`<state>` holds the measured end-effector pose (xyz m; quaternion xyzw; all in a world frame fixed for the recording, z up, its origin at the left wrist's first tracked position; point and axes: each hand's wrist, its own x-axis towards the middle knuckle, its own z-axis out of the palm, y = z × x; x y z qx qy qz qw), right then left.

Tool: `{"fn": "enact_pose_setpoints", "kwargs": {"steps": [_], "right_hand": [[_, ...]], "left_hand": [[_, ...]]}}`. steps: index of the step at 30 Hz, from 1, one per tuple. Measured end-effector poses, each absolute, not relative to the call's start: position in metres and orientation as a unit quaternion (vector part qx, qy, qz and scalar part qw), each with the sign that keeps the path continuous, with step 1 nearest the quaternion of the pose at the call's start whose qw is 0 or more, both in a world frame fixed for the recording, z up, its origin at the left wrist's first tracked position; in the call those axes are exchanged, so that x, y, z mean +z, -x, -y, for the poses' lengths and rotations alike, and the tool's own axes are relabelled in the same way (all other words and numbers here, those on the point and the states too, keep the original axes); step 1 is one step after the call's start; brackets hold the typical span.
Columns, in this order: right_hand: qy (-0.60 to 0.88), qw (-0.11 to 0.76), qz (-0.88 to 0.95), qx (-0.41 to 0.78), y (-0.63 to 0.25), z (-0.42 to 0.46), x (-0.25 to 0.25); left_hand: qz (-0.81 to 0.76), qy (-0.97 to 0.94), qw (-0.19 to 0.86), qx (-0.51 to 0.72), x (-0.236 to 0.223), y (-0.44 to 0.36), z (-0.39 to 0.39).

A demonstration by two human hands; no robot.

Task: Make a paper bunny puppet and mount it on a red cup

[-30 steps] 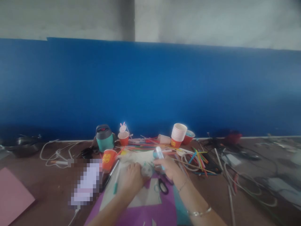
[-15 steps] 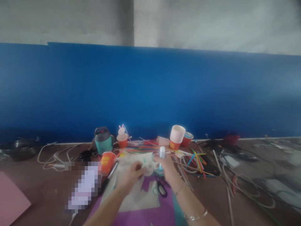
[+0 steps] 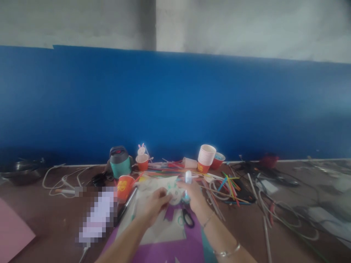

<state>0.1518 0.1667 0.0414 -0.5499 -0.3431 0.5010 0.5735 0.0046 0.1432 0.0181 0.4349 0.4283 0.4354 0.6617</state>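
Observation:
My left hand (image 3: 159,202) pinches the left edge of a small white paper cutout (image 3: 174,194) with green ear-like marks and drawn facial features. In my right hand (image 3: 194,193) is a slim light-blue tube with a white end (image 3: 188,178), held upright at the cutout's right side. My right fingertips are also close to the cutout, and whether they touch it is unclear. Below the hands, white paper (image 3: 159,232) lies over purple paper (image 3: 167,252). Scissors with a black handle (image 3: 188,218) rest just below my right hand.
Orange paper cups (image 3: 125,187) and a teal flask (image 3: 120,167) stand to the left. A cup stack (image 3: 207,157) rises at the back, near colourful sticks (image 3: 233,186). Cables (image 3: 290,219) sprawl right; a pixelated object (image 3: 97,215) lies left, beyond pink paper (image 3: 13,233).
The cutout has turned slightly, and its face marks show more clearly. Both hands stay nearly in place, still holding the cutout and the tube.

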Motion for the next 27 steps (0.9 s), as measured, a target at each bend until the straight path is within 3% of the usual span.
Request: {"fn": "enact_pose_setpoints", "kwargs": {"steps": [27], "right_hand": [[0.528, 0.588, 0.335, 0.513, -0.1463, -0.1621, 0.0422]], "left_hand": [[-0.437, -0.403, 0.669, 0.446, 0.0189, -0.0055, -0.143]]}}
